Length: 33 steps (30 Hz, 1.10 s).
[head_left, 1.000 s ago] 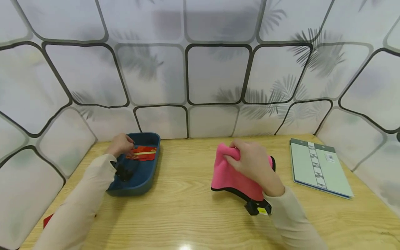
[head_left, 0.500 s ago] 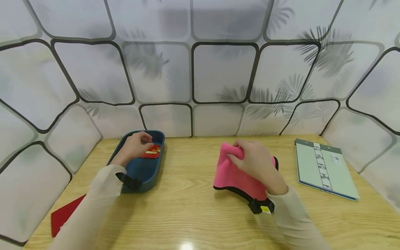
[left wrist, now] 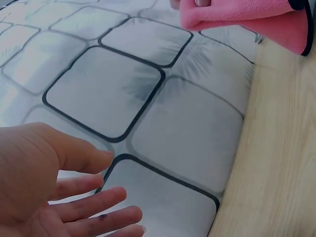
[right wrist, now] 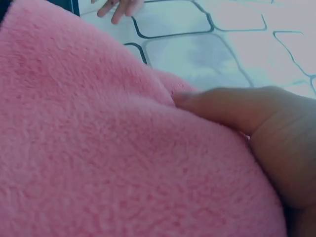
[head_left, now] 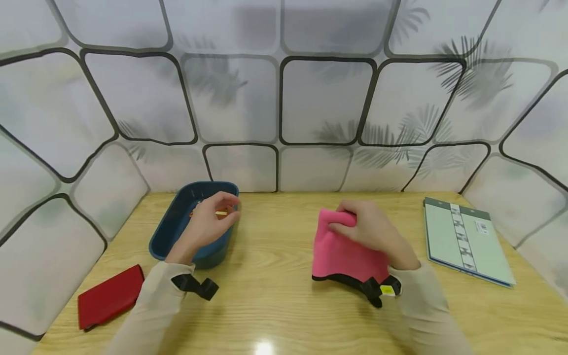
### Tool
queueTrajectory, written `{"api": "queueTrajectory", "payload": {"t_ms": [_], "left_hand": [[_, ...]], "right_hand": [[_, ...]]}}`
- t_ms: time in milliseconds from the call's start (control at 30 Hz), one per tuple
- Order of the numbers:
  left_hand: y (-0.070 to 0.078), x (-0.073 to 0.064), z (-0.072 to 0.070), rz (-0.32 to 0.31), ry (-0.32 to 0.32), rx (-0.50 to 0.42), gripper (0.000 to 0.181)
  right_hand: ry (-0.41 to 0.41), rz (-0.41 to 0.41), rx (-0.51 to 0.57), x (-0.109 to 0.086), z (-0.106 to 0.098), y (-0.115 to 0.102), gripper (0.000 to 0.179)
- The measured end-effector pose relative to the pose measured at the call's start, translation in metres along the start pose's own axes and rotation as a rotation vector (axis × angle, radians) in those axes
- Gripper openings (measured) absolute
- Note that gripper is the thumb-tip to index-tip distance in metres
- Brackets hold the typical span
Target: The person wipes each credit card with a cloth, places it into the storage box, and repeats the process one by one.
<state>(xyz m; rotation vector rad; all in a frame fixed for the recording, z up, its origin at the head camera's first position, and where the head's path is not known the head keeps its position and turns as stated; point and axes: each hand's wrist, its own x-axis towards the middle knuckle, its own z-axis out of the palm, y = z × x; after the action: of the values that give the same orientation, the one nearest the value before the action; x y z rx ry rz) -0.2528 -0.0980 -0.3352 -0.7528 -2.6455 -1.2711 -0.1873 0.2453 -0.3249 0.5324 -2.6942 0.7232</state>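
A pink plush cloth (head_left: 346, 254) with a black edge hangs from my right hand (head_left: 372, 227), which pinches it by a fold near the top. The right wrist view shows the thumb (right wrist: 222, 106) pressed on the cloth's fuzzy surface. My left hand (head_left: 210, 219) hovers over the right side of a blue plastic tub (head_left: 166, 236) and holds nothing; the left wrist view shows its fingers (left wrist: 98, 219) apart and loosely extended. Inside the tub lie red and gold packets (head_left: 222, 213), largely hidden behind that hand.
A red wallet-like case (head_left: 111, 296) lies at the table's left, beside my left sleeve. Pale green folders (head_left: 468, 241) lie flat on the right. A patterned curtain (head_left: 326, 103) borders the wooden table (head_left: 270, 256) along the back and sides.
My left hand has lifted from the tub's packets and moved right. The red case has come into fuller view. My right hand keeps holding the pink cloth in about the same place.
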Motion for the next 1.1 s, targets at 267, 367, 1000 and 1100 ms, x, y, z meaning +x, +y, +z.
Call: {"api": "queueTrajectory", "payload": {"t_ms": [267, 367, 1000, 1100], "left_hand": [[0.011, -0.015, 0.0, 0.033, -0.005, -0.005, 0.029], [0.012, -0.019, 0.0, 0.035, -0.014, -0.003, 0.029], [0.007, -0.026, -0.002, 0.008, -0.02, 0.016, 0.026], [0.006, -0.025, -0.002, 0.005, -0.026, 0.011, 0.026]], "right_hand": [[-0.136, -0.009, 0.138, 0.007, 0.001, 0.026, 0.012], [-0.187, 0.017, 0.172, 0.015, 0.004, 0.037, 0.013], [-0.397, -0.043, -0.053, 0.064, 0.044, 0.097, 0.024], [-0.413, -0.037, -0.084, 0.065, 0.047, 0.104, 0.022]]}}
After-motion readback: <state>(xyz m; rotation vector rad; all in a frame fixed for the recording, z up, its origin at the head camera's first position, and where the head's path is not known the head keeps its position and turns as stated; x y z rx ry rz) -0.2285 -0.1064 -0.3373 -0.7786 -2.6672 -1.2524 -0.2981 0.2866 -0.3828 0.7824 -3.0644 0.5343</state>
